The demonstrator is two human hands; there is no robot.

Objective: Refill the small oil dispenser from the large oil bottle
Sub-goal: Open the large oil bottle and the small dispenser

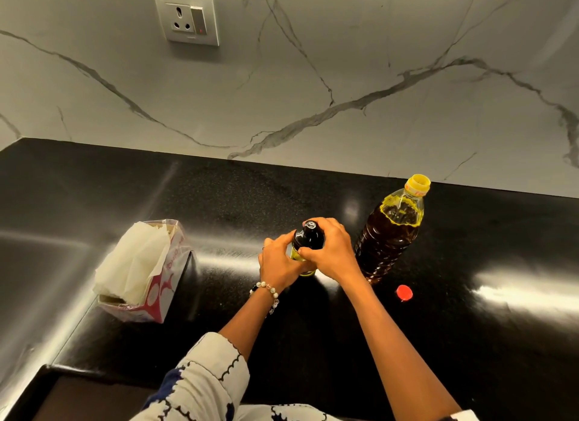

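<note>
1. Black polished countertop (313, 195) runs below a white marble-veined wall (344, 76), which carries a switched socket (187, 19).
2. My small oil dispenser (305, 245) stands upright on the counter, about mid-frame, with its black top (309, 232) on and yellowish glass showing beneath.
3. My left hand (279, 264) is wrapped around the dispenser's body from the left, fingers curled on it; a beaded bracelet (266, 290) sits on that wrist.
4. My right hand (332, 248) grips the black top from the right, thumb and fingers curled round it.
5. Just beside my right hand stands the large oil bottle (390, 232), upright, dark oil filling most of it, its yellow neck (417, 184) uncapped.
6. A red cap (404, 293) lies on the counter near the base of the large bottle, apart from it.
7. Well to the left lies a tissue box (147, 273), white tissues spilling out of its torn-open top.
8. My patterned sleeve (213, 376) shows at the bottom edge.
</note>
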